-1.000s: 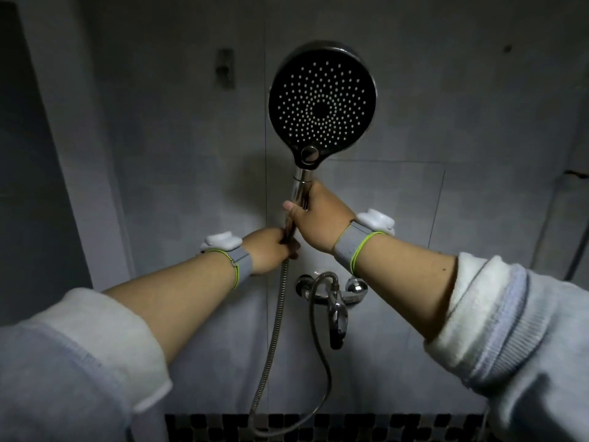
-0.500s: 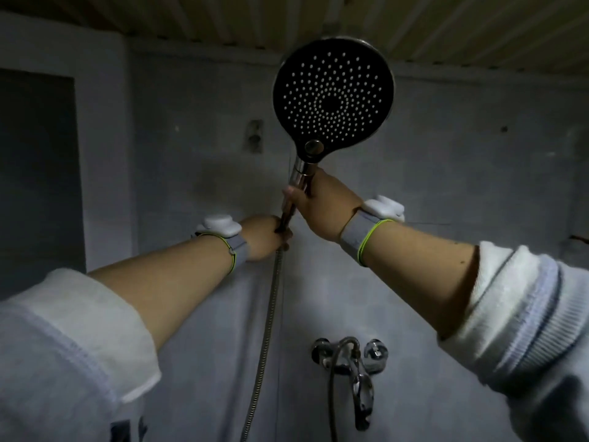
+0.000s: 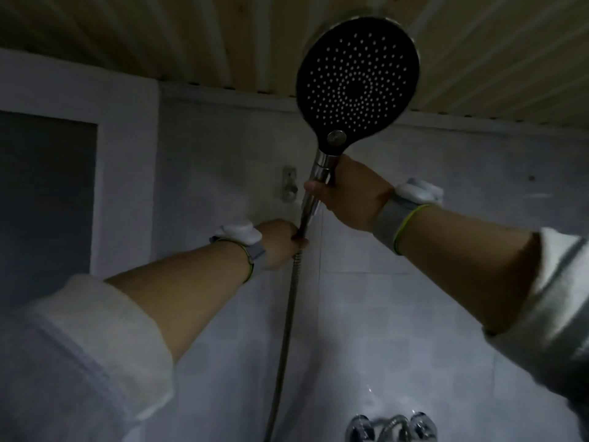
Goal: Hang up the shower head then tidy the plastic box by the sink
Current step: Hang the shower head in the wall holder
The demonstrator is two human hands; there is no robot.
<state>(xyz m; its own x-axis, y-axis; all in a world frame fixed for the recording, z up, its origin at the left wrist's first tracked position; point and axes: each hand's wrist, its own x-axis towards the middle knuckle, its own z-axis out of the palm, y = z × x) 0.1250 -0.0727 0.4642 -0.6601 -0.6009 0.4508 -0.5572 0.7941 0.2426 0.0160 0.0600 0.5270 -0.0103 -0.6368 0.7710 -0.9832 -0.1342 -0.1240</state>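
Our right hand [image 3: 352,194] is closed around the chrome handle of the round black shower head [image 3: 357,81], and our left hand [image 3: 280,242] grips the handle's lower end where the ribbed metal hose [image 3: 285,320] joins it. Since half a second ago we have raised the head higher and tilted it further, so its disc now overlaps the ceiling at about 1 o'clock. Its long axis runs from 7 o'clock up to 1 o'clock, with the nozzle face turned toward us. The small metal wall bracket [image 3: 289,186] sits just beside the handle, at its 9 o'clock, apart from it. Beyond are pale grey wall tiles [image 3: 398,314], a ribbed beige ceiling [image 3: 191,36], and chrome tap fittings [image 3: 393,427] at 6 o'clock.
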